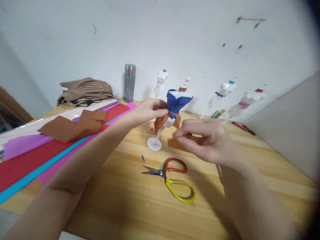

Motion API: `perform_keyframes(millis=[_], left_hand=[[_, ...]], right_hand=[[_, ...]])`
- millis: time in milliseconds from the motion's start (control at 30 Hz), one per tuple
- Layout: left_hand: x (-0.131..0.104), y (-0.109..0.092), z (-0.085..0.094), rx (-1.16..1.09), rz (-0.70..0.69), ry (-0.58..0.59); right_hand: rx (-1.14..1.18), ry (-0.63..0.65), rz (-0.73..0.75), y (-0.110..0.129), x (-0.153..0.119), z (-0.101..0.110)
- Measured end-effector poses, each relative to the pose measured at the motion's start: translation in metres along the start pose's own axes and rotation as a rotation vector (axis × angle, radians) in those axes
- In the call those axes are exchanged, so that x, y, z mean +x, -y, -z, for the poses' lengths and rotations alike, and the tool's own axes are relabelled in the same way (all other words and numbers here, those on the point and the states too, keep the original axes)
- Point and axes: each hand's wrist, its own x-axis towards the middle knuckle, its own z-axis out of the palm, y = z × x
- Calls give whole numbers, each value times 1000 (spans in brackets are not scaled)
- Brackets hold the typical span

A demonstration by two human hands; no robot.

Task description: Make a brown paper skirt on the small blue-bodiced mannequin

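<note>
A small white mannequin on a round white base (154,144) wears a blue paper top (177,101) with brown paper (161,123) around its waist. My left hand (148,111) pinches the left side of the mannequin's waist, at the brown paper. To the right, my right hand (206,136) has its thumb and fingers closed beside a brown strip (175,144), which lies partly behind them; what is between the fingertips is hidden. Scissors (162,173) with one red and one yellow handle lie partly open on the wooden table (120,200), in front of the base.
Coloured sheets (30,156) and a brown paper piece (75,128) lie at left, with folded brown cloth (85,90) behind. A grey bottle (129,83) and more mannequins (161,80) stand near the wall. Markers (243,127) lie at right.
</note>
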Motion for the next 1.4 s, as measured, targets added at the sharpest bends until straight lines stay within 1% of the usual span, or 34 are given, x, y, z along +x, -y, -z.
perform_keyframes(millis=[33,67,100,133,167,233,300,333,400,533,567,633,733,800,933,1000,1133,1267,1400], left_hand=[[0,0,0,19,-4,10],[1,1,1,29,-16,30],[1,2,2,46,-19,39],[1,3,2,55,-21,40],[1,3,2,60,-21,41],[1,3,2,62,-23,38],[1,3,2,59,-21,29],[0,2,2,57,-18,27],[0,2,1,55,-16,30],[1,5,2,49,-24,58],[1,6,3,46,-26,60],[1,6,3,41,-22,54],[1,5,2,45,-19,38],[1,5,1,52,-19,35],[2,5,0,62,-22,25],[2,6,1,64,-29,19],[3,8,2,56,-34,31],[3,7,1,56,-17,23],[3,4,-1,84,-9,5]], right_hand=[[39,119,-36,2,0,6],[88,180,-76,2,0,11],[147,197,-132,1,-1,15],[215,170,-196,-2,-1,17],[285,110,-261,-6,-2,18],[384,-56,-374,-15,-2,17],[416,-200,-454,-23,-1,13],[415,-243,-484,-26,0,10],[422,-293,-525,-26,3,5],[360,-302,-592,-21,7,-6],[325,-305,-598,-21,8,-9],[298,-361,-571,-25,8,-17],[306,-437,-566,-32,6,-26],[308,-462,-577,-32,5,-29],[289,-443,-585,-24,5,-28],[248,-434,-543,-21,6,-28],[149,-471,-433,-17,6,-28],[105,-492,-443,-17,8,-26],[89,-507,-457,-21,10,-25]])
